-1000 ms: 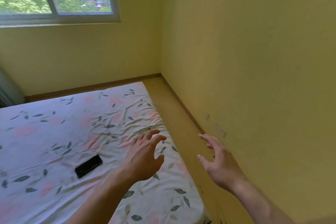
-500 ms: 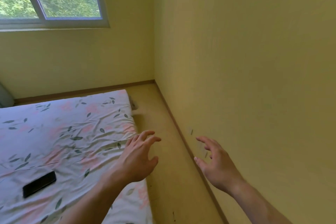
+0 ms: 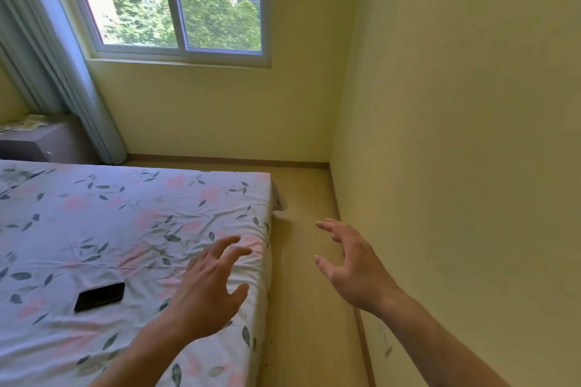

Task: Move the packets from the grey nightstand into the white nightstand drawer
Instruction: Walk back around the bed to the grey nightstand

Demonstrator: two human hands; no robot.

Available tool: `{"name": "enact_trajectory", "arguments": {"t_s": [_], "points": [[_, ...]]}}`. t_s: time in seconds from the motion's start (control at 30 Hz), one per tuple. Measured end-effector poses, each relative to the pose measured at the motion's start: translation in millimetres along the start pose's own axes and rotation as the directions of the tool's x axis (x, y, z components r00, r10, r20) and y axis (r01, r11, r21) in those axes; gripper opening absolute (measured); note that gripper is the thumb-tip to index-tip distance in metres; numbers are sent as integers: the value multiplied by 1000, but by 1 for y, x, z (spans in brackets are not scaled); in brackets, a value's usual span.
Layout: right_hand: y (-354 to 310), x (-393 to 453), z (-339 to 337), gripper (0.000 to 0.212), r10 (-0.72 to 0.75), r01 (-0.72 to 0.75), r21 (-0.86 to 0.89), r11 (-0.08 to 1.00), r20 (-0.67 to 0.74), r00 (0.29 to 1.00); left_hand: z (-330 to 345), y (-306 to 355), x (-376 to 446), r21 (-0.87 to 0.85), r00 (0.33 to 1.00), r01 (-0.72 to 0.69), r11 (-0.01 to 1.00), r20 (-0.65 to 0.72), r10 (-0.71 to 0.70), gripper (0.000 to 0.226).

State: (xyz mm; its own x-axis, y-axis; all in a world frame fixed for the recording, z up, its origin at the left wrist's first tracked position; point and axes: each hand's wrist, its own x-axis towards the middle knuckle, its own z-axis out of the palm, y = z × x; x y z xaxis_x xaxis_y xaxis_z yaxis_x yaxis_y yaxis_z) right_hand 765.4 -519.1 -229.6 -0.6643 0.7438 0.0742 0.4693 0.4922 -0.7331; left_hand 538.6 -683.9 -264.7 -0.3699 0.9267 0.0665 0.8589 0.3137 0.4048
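From the head view, a bed [image 3: 125, 229] with a leaf-and-flower sheet fills the left, a black phone [image 3: 100, 296] lying on it. Yellow walls meet in a corner under a window [image 3: 176, 3]. Far left, beside a pale curtain [image 3: 63, 72], stands the grey nightstand [image 3: 47, 143] with packets [image 3: 23, 123] on top. Left hand [image 3: 210, 289] and right hand [image 3: 355, 270] hover with fingers spread, holding nothing.

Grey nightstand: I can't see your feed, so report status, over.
Both hands, left and right, open, holding nothing. Grey nightstand far left by curtain, papery things on top. Bed lies between.
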Motion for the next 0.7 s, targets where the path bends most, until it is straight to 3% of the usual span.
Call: {"name": "enact_trajectory", "arguments": {"t_s": [0.2, 0.53, 0.7], "points": [[32, 118, -30, 59, -67, 68, -9, 998, 43, 997, 2, -3, 114, -1, 996, 51, 999, -69, -51, 59], [91, 299, -111, 60, -58, 58, -33, 998, -13, 998, -15, 35, 353, 22, 989, -69, 997, -127, 72, 57], [125, 409, -129, 57, -86, 86, -12, 996, -8, 996, -11, 28, 455, 31, 985, -54, 998, -162, 58, 56]]}}
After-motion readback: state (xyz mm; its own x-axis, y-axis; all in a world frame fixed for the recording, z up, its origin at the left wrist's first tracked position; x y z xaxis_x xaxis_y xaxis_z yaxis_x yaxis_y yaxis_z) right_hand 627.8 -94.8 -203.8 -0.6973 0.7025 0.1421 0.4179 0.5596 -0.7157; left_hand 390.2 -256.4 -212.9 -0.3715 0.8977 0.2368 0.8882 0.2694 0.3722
